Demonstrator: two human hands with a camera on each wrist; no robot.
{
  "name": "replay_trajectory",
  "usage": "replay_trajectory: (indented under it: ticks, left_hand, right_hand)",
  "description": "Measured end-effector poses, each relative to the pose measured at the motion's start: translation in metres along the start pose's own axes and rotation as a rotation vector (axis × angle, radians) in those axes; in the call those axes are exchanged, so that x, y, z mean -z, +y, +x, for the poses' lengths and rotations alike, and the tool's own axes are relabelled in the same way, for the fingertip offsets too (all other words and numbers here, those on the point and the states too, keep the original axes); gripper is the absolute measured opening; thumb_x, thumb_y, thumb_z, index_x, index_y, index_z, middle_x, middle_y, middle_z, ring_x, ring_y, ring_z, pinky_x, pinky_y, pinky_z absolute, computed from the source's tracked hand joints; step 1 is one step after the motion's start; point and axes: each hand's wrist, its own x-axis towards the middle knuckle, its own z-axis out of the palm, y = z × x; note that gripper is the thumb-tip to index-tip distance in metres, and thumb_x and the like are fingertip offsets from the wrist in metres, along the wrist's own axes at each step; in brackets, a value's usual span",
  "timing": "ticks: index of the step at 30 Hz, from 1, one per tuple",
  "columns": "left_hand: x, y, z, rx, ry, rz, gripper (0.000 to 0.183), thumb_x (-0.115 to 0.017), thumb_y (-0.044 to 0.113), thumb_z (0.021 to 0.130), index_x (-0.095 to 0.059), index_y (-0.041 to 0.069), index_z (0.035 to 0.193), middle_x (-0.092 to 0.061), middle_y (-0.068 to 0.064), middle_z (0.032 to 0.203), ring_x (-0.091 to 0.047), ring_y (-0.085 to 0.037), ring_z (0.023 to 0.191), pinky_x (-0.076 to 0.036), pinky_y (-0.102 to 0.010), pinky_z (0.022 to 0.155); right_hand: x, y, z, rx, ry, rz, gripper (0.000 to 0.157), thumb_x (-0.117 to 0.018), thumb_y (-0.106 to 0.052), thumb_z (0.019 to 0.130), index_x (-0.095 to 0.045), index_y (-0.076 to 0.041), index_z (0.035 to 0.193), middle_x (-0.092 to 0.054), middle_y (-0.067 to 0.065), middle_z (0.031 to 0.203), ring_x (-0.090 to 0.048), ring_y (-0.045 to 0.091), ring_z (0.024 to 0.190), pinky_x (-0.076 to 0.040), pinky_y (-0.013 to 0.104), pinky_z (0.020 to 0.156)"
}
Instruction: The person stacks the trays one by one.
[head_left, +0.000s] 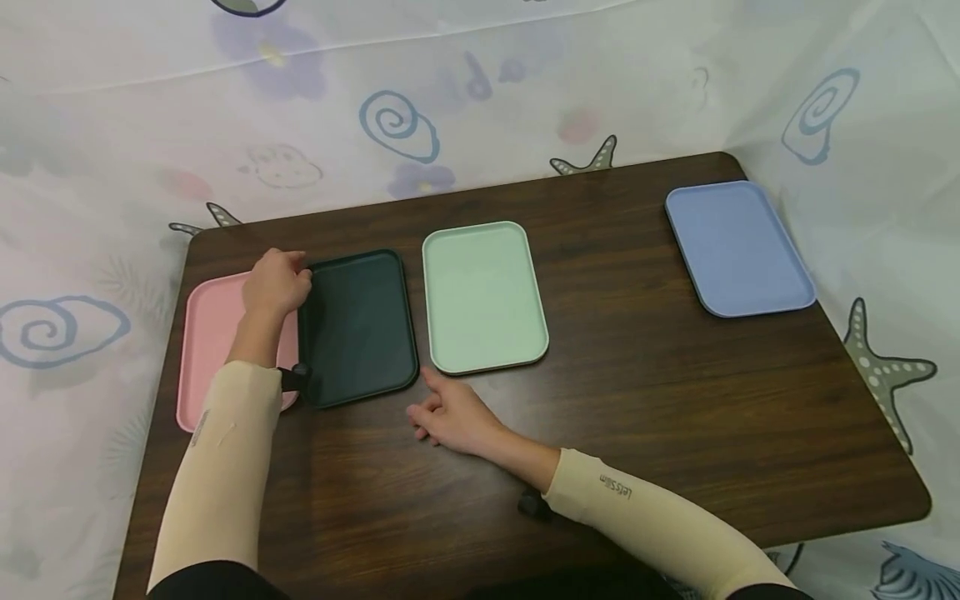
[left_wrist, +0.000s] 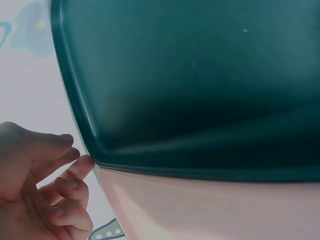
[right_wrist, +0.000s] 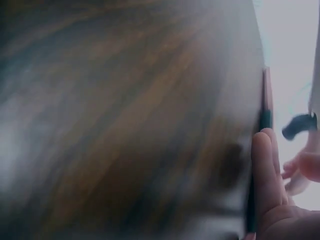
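A dark green rectangular tray (head_left: 360,333) lies between a pink tray (head_left: 202,333) and a mint green tray (head_left: 486,300). My left hand (head_left: 276,282) reaches over the pink tray to the dark green tray's far left corner. In the left wrist view a fingertip (left_wrist: 86,164) meets that corner, the other fingers loosely bent. My right hand (head_left: 456,415) is low over the table, its index finger extended at the dark green tray's near right corner, beside the mint tray's near edge. Neither hand grips a tray.
A blue tray (head_left: 738,250) sits at the far right, by the table's edge. The brown wooden table (head_left: 637,417) has rounded corners. A patterned white cloth (head_left: 487,100) hangs behind the table and on both sides.
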Motion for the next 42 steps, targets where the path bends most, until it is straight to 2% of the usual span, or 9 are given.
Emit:
replay_trajectory:
  ticks: [6,10,16,20,28,35,39,42]
  left_hand:
    - [-0.002,0.002,0.004,0.014,-0.048,0.018,0.044,-0.043,0.017,0.099,-0.053,0.000,0.138,-0.058,-0.026,0.126,-0.055,-0.043,0.104,-0.047,-0.056,0.074]
    - [-0.003,0.000,0.004,0.014,-0.074,0.028,0.043,-0.043,0.018,0.100,-0.055,-0.002,0.136,-0.055,-0.027,0.132,-0.055,-0.044,0.109,-0.046,-0.058,0.078]
    - [-0.006,-0.002,0.006,-0.003,-0.090,0.076,0.045,-0.039,0.020,0.100,-0.054,-0.001,0.137,-0.051,-0.028,0.136,-0.052,-0.048,0.115,-0.045,-0.061,0.081]
    - [-0.005,-0.003,0.006,-0.005,-0.077,0.102,0.045,-0.038,0.019,0.100,-0.053,0.000,0.138,-0.051,-0.028,0.136,-0.052,-0.048,0.113,-0.045,-0.061,0.080]
    - [-0.005,0.004,0.007,0.000,-0.086,0.103,0.047,-0.039,0.019,0.098,-0.052,0.000,0.139,-0.049,-0.028,0.138,-0.049,-0.049,0.118,-0.044,-0.062,0.083]
    - [-0.005,0.005,0.008,-0.007,-0.101,0.087,0.048,-0.036,0.016,0.096,-0.052,-0.002,0.138,-0.050,-0.029,0.136,-0.054,-0.045,0.105,-0.045,-0.058,0.074]
    - [-0.002,0.004,0.008,-0.020,-0.109,0.067,0.050,-0.035,0.011,0.091,-0.054,-0.001,0.136,-0.057,-0.027,0.126,-0.053,-0.040,0.092,-0.044,-0.049,0.062]
    - [0.001,0.004,0.007,-0.038,-0.105,0.042,0.052,-0.037,0.006,0.086,-0.055,-0.001,0.134,-0.058,-0.027,0.118,-0.051,-0.038,0.089,-0.039,-0.043,0.058]
  right_hand:
    - [-0.011,0.000,0.007,-0.056,0.026,0.048,0.080,-0.061,-0.015,0.098,-0.008,0.000,0.155,-0.072,0.012,0.094,-0.071,0.028,0.076,-0.056,0.033,0.060]
    - [-0.018,0.000,0.013,-0.081,0.058,0.144,0.082,-0.061,-0.012,0.098,-0.004,0.000,0.155,-0.072,0.016,0.098,-0.072,0.028,0.083,-0.057,0.036,0.064]
    - [-0.025,0.001,0.021,-0.094,0.090,0.256,0.084,-0.059,-0.011,0.098,0.001,-0.004,0.156,-0.071,0.016,0.104,-0.071,0.026,0.089,-0.057,0.035,0.065]
    - [-0.026,-0.001,0.026,-0.096,0.098,0.287,0.080,-0.056,-0.010,0.100,-0.001,-0.008,0.157,-0.070,0.017,0.107,-0.071,0.026,0.093,-0.058,0.036,0.068]
    - [-0.027,0.000,0.030,-0.086,0.149,0.304,0.075,-0.053,-0.003,0.100,-0.005,-0.007,0.157,-0.071,0.018,0.105,-0.071,0.028,0.093,-0.057,0.035,0.070]
    - [-0.027,0.001,0.030,-0.087,0.157,0.303,0.074,-0.053,-0.003,0.100,-0.006,-0.006,0.157,-0.071,0.018,0.104,-0.071,0.026,0.094,-0.057,0.032,0.069]
    - [-0.026,0.001,0.029,-0.095,0.174,0.291,0.074,-0.054,-0.004,0.099,-0.009,-0.006,0.157,-0.072,0.016,0.100,-0.071,0.024,0.092,-0.057,0.031,0.068]
    - [-0.025,0.001,0.029,-0.094,0.191,0.283,0.073,-0.055,-0.004,0.098,-0.011,-0.005,0.157,-0.073,0.014,0.098,-0.072,0.022,0.090,-0.057,0.031,0.068]
